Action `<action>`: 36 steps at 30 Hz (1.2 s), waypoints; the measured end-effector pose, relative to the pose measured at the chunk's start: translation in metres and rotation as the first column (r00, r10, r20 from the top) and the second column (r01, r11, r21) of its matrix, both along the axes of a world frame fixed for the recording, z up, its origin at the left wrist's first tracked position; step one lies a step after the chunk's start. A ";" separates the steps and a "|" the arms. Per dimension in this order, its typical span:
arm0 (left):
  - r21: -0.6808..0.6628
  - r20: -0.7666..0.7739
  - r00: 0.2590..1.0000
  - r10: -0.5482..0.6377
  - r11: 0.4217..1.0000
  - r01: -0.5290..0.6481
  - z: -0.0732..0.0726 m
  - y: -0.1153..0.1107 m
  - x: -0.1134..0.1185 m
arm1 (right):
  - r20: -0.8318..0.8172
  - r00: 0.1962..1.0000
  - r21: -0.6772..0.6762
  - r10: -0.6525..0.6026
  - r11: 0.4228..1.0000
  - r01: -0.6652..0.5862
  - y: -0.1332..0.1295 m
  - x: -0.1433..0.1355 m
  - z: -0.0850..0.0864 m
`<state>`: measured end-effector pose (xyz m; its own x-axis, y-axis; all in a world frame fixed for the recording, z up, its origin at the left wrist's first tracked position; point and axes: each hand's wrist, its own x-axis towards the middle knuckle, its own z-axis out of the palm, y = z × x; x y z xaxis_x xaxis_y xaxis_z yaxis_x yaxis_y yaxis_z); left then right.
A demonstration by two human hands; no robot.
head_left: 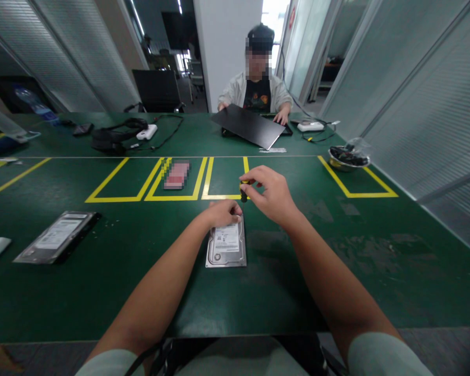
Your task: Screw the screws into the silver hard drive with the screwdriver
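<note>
A silver hard drive [227, 244] with a white label lies flat on the green table in front of me. My left hand [226, 213] rests at its far edge, fingers curled together near the far right corner; what they pinch, if anything, is too small to tell. Above that same corner, my right hand [268, 192] grips the top of a small black and yellow screwdriver [244, 192] between thumb and fingers. The screwdriver stands upright, its shaft pointing down at the drive's far right corner. Whether the tip touches a screw cannot be made out.
Another hard drive [58, 236] lies at the left. Beyond the yellow tape sit a pink object [177, 175], a black headset [115, 137] and a metal bowl [348, 159] of dark parts. Across the table, a person holds a black panel [250, 125].
</note>
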<state>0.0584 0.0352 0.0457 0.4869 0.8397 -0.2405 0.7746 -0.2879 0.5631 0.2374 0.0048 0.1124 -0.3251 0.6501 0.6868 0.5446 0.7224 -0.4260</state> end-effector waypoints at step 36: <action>-0.001 0.010 1.000 -0.002 1.000 0.002 -0.003 0.002 -0.002 | -0.017 0.999 -0.029 0.042 0.999 -0.043 -0.001 0.001 0.000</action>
<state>0.0566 0.0368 0.0430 0.4910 0.8384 -0.2366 0.7684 -0.2888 0.5712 0.2385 0.0038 0.1123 -0.3422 0.6560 0.6727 0.5066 0.7318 -0.4559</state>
